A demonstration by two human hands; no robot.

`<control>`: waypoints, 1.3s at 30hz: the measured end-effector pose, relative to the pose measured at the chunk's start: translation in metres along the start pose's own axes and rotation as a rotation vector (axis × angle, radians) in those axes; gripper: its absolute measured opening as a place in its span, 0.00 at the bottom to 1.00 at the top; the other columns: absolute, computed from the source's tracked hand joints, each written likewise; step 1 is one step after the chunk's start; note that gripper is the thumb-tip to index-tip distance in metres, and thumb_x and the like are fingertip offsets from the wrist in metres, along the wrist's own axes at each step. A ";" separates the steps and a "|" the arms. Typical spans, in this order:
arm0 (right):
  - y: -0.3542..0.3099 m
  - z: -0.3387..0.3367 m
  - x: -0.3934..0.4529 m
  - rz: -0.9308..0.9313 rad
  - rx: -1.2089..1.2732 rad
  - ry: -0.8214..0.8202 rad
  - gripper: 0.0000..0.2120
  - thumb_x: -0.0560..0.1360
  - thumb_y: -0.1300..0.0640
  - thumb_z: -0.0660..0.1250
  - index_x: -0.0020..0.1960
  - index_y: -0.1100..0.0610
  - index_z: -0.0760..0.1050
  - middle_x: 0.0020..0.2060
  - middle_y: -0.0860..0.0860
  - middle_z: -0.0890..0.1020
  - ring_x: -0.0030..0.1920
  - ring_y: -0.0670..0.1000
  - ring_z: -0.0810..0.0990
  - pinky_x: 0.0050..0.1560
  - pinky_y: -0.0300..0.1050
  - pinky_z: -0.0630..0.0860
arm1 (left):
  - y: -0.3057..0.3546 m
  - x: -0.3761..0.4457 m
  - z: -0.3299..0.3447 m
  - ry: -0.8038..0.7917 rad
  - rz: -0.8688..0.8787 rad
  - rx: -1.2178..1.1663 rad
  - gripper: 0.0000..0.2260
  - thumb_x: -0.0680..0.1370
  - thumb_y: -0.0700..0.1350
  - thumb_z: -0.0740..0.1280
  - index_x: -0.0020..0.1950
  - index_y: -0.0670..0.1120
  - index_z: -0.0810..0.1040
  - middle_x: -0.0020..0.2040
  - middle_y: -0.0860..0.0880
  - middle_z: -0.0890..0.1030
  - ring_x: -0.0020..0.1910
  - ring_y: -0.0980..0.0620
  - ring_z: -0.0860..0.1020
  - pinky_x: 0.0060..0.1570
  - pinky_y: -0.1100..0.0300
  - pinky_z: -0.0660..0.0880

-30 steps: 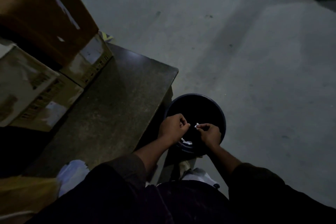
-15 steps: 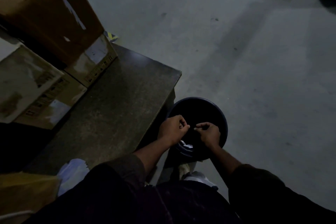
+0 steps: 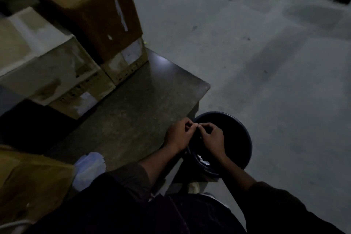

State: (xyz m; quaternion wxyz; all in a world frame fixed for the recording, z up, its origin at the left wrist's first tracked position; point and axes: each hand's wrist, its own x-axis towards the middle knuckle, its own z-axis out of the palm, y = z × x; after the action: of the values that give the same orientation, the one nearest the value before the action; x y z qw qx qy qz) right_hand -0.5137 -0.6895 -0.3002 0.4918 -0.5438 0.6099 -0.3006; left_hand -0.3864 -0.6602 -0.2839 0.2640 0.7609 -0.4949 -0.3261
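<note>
My left hand (image 3: 178, 135) and my right hand (image 3: 212, 138) meet fingertip to fingertip over the near-left rim of a dark round bin (image 3: 247, 138) standing on the floor. The fingers of both hands are curled and pinch a tiny pale paper scrap (image 3: 196, 124) between them; it barely shows in the dim light. A few white scraps (image 3: 203, 161) lie inside the bin below my right wrist. The rest of the bin's inside is black.
A dark table (image 3: 133, 110) stands left of the bin, its corner close to my left hand. Stacked cardboard boxes (image 3: 85, 5) fill its far side, and another box (image 3: 28, 176) sits at lower left beside a white bundle (image 3: 89, 167). Grey concrete floor (image 3: 266, 62) spreads to the right.
My hands have closed together over the bin, and the white scrap seen between them a second ago is now almost hidden by the fingertips. The view has swung slightly.
</note>
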 end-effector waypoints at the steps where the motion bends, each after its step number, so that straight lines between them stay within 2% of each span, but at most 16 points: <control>1: -0.011 0.008 -0.002 -0.044 0.017 -0.041 0.05 0.76 0.56 0.69 0.43 0.49 0.81 0.39 0.45 0.84 0.41 0.44 0.83 0.46 0.45 0.79 | -0.003 -0.003 -0.011 0.054 -0.009 -0.026 0.11 0.79 0.56 0.66 0.44 0.49 0.78 0.38 0.52 0.82 0.39 0.52 0.81 0.41 0.55 0.77; 6: -0.059 0.060 -0.019 -0.226 0.108 -0.296 0.04 0.77 0.56 0.67 0.47 0.52 0.82 0.41 0.49 0.86 0.44 0.48 0.84 0.48 0.53 0.81 | -0.025 -0.033 -0.072 0.363 -0.051 -0.127 0.14 0.80 0.57 0.64 0.38 0.51 0.74 0.35 0.51 0.82 0.36 0.53 0.80 0.38 0.52 0.76; 11: -0.117 0.130 -0.074 -0.397 0.128 -0.547 0.05 0.78 0.60 0.67 0.45 0.52 0.80 0.38 0.49 0.84 0.38 0.45 0.83 0.41 0.42 0.79 | -0.059 -0.091 -0.148 0.650 -0.113 -0.210 0.16 0.81 0.58 0.61 0.41 0.49 0.77 0.34 0.51 0.80 0.35 0.55 0.79 0.38 0.51 0.77; 15: -0.147 0.189 -0.129 -0.519 0.089 -0.699 0.03 0.77 0.59 0.68 0.48 0.53 0.80 0.40 0.47 0.85 0.40 0.45 0.83 0.42 0.47 0.80 | -0.099 -0.139 -0.204 0.835 -0.168 -0.254 0.18 0.80 0.60 0.60 0.39 0.48 0.74 0.33 0.49 0.78 0.34 0.51 0.78 0.37 0.48 0.76; 17: -0.162 0.215 -0.155 -0.587 0.067 -0.752 0.04 0.77 0.59 0.68 0.50 0.54 0.80 0.42 0.47 0.84 0.42 0.45 0.83 0.43 0.50 0.81 | -0.118 -0.163 -0.230 0.925 -0.164 -0.248 0.17 0.81 0.59 0.61 0.38 0.50 0.73 0.31 0.51 0.76 0.33 0.53 0.77 0.33 0.52 0.74; 20: -0.183 0.263 -0.202 -0.715 0.000 -0.827 0.06 0.77 0.55 0.67 0.53 0.51 0.79 0.44 0.45 0.84 0.43 0.43 0.82 0.44 0.50 0.81 | -0.149 -0.204 -0.275 1.054 -0.161 -0.242 0.15 0.82 0.53 0.64 0.36 0.54 0.70 0.29 0.55 0.73 0.31 0.60 0.74 0.32 0.67 0.68; 21: -0.188 0.273 -0.212 -0.739 -0.016 -0.845 0.06 0.77 0.54 0.67 0.53 0.50 0.79 0.44 0.44 0.83 0.43 0.42 0.82 0.44 0.50 0.81 | -0.156 -0.214 -0.286 1.078 -0.178 -0.234 0.15 0.82 0.52 0.64 0.35 0.55 0.70 0.29 0.56 0.74 0.31 0.61 0.74 0.31 0.68 0.67; 23: -0.195 0.302 -0.234 -0.831 -0.056 -0.854 0.05 0.78 0.55 0.67 0.53 0.52 0.80 0.45 0.44 0.81 0.44 0.42 0.80 0.44 0.46 0.80 | -0.176 -0.239 -0.310 1.127 -0.223 -0.187 0.14 0.82 0.53 0.64 0.36 0.53 0.71 0.31 0.54 0.75 0.31 0.60 0.75 0.31 0.63 0.68; 25: -0.197 0.334 -0.258 -1.006 -0.195 -0.840 0.07 0.78 0.54 0.66 0.54 0.53 0.80 0.48 0.46 0.80 0.47 0.42 0.78 0.46 0.44 0.79 | -0.208 -0.266 -0.334 1.147 -0.290 -0.145 0.13 0.81 0.55 0.64 0.39 0.52 0.74 0.34 0.53 0.78 0.34 0.58 0.76 0.32 0.58 0.69; 27: -0.193 0.361 -0.274 -1.249 -0.425 -0.852 0.08 0.76 0.52 0.66 0.53 0.54 0.80 0.49 0.50 0.80 0.50 0.50 0.77 0.49 0.47 0.75 | -0.242 -0.286 -0.355 1.110 -0.387 -0.102 0.11 0.81 0.56 0.64 0.44 0.51 0.76 0.39 0.55 0.79 0.37 0.56 0.77 0.32 0.59 0.69; 29: -0.181 0.386 -0.289 -1.442 -0.626 -0.820 0.11 0.75 0.50 0.64 0.51 0.56 0.79 0.50 0.54 0.80 0.52 0.57 0.76 0.52 0.50 0.71 | -0.278 -0.301 -0.372 1.073 -0.471 0.001 0.09 0.79 0.55 0.66 0.46 0.51 0.76 0.45 0.53 0.78 0.42 0.52 0.78 0.37 0.57 0.72; 33: -0.171 0.412 -0.308 -1.436 -0.857 -0.794 0.27 0.79 0.43 0.50 0.68 0.57 0.71 0.68 0.55 0.72 0.68 0.57 0.69 0.65 0.53 0.66 | -0.312 -0.307 -0.383 0.965 -0.490 0.235 0.05 0.78 0.50 0.68 0.50 0.50 0.76 0.52 0.49 0.76 0.51 0.46 0.76 0.49 0.50 0.74; 37: -0.194 0.450 -0.308 -1.387 -1.017 -0.899 0.38 0.73 0.38 0.40 0.76 0.56 0.61 0.75 0.53 0.63 0.75 0.55 0.59 0.72 0.52 0.54 | -0.315 -0.302 -0.379 0.908 -0.520 0.333 0.03 0.78 0.48 0.67 0.50 0.53 0.74 0.54 0.50 0.75 0.55 0.48 0.75 0.54 0.47 0.73; 39: -0.202 0.466 -0.309 -1.375 -1.017 -0.882 0.38 0.73 0.38 0.40 0.76 0.55 0.61 0.75 0.52 0.63 0.75 0.54 0.59 0.72 0.51 0.53 | -0.321 -0.302 -0.383 0.905 -0.507 0.327 0.03 0.78 0.47 0.67 0.49 0.53 0.73 0.53 0.50 0.75 0.54 0.47 0.75 0.53 0.47 0.74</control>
State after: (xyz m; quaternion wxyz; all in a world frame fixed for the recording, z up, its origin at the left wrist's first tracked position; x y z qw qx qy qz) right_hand -0.0306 -0.3606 -0.1897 0.0985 -0.9948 -0.0246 0.0086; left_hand 0.0000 -0.2316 -0.1973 0.2420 0.9519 -0.1772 0.0621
